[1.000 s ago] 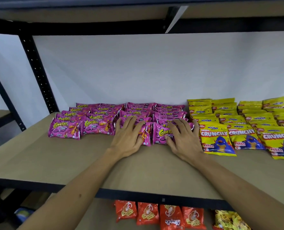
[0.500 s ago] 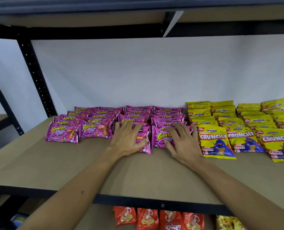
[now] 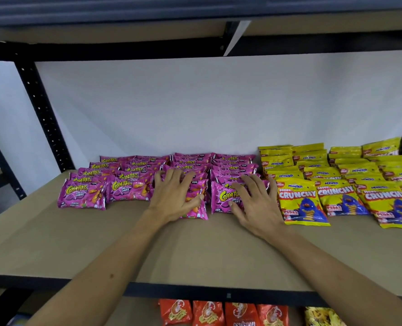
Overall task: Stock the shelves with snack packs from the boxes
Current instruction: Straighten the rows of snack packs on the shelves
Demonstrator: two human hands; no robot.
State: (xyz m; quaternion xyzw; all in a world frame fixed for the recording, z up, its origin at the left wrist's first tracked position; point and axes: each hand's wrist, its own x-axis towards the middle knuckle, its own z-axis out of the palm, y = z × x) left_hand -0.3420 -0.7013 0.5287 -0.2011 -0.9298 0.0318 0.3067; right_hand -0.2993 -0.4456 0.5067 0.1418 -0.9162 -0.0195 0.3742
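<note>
Several rows of purple Corntoz snack packs (image 3: 82, 194) lie overlapping on the brown shelf board (image 3: 195, 250). My left hand (image 3: 175, 196) lies flat with spread fingers on the front pack of the third row (image 3: 196, 209). My right hand (image 3: 256, 203) rests flat on the front pack of the fourth row (image 3: 221, 198), fingers straight. Neither hand grips a pack.
Yellow Crunchy packs (image 3: 301, 203) fill the shelf's right side, close to my right hand. A black upright post (image 3: 42, 114) stands at the left. Orange packs (image 3: 209, 312) sit on the shelf below. The front strip of the board is bare.
Both hands stay on the front purple packs. They have slid slightly toward the back, pushing the two rows a little, and the view has dipped slightly.
</note>
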